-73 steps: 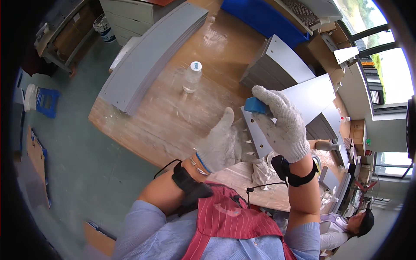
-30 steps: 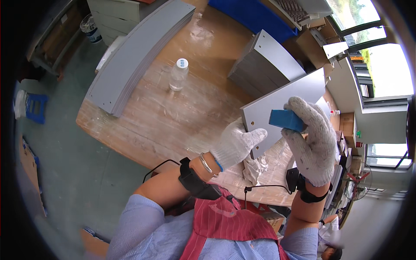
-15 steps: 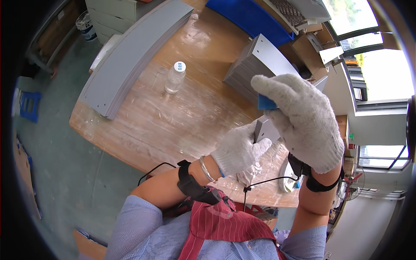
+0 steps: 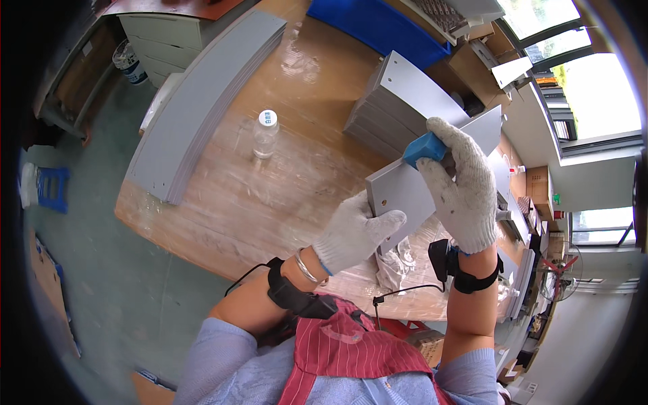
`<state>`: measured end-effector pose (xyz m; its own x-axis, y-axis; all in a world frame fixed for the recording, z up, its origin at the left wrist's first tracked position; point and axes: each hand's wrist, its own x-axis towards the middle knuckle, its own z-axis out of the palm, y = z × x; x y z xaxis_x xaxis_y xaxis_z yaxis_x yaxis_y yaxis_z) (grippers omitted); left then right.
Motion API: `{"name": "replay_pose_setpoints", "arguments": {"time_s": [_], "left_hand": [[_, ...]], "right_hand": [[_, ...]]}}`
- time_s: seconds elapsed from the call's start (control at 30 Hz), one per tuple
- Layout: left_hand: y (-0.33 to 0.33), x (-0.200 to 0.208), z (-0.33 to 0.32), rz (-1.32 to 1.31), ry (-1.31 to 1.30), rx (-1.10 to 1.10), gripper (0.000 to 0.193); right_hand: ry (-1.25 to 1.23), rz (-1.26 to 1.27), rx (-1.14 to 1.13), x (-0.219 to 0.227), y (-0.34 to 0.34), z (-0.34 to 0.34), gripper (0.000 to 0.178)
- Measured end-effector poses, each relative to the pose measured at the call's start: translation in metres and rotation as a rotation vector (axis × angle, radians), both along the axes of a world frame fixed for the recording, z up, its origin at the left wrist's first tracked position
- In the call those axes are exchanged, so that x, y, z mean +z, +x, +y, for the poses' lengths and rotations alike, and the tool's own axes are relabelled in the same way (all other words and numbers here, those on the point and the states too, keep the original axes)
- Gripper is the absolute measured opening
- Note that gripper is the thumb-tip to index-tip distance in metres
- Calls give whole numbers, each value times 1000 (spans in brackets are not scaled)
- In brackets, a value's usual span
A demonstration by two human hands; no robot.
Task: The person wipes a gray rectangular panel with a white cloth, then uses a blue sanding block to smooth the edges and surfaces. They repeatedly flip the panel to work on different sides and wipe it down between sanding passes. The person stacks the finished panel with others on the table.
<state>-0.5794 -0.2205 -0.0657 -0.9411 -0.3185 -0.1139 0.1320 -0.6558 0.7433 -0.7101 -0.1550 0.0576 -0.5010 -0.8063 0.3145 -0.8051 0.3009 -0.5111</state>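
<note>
My left hand (image 4: 359, 229), in a white knit glove, grips the near end of a grey flat panel (image 4: 407, 194) with small holes, its thumb on the face. The panel is held tilted and stretches away to the right, partly behind my other hand. In my gloved right hand (image 4: 464, 185) is a blue sponge block (image 4: 424, 150), pinched between thumb and fingers at the panel's upper edge. Whether the sponge touches the panel I cannot tell. Just beyond stands a stack of similar grey panels (image 4: 378, 101).
A long stack of curved grey panels (image 4: 209, 101) lies along the table's left side. Between the stacks stands a clear bottle with a white cap (image 4: 266, 135). A blue bin (image 4: 364, 27) sits at the far edge. A crumpled whitish cloth (image 4: 397, 266) lies near me on the wooden table (image 4: 223, 223).
My right hand has moved down and turned, so the blue sponge shows more fully. The panel in my left hand is now seen along more of its length.
</note>
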Motion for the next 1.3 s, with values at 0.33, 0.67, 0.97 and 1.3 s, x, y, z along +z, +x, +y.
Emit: {"name": "replay_pose_setpoints", "arguments": {"time_s": [0.33, 0.67, 0.97, 1.3], "left_hand": [[12, 6, -26, -121, -48, -58, 43], [36, 17, -55, -268, -74, 9, 29], [45, 7, -64, -379, -15, 134, 43], [63, -11, -79, -371, -161, 98, 56]], "right_hand": [[102, 41, 170, 10, 7, -10, 49], [-11, 198, -239, 1, -129, 7, 37], [117, 93, 51, 2, -99, -8, 35], [46, 261, -277, -3, -249, 37, 31]]}}
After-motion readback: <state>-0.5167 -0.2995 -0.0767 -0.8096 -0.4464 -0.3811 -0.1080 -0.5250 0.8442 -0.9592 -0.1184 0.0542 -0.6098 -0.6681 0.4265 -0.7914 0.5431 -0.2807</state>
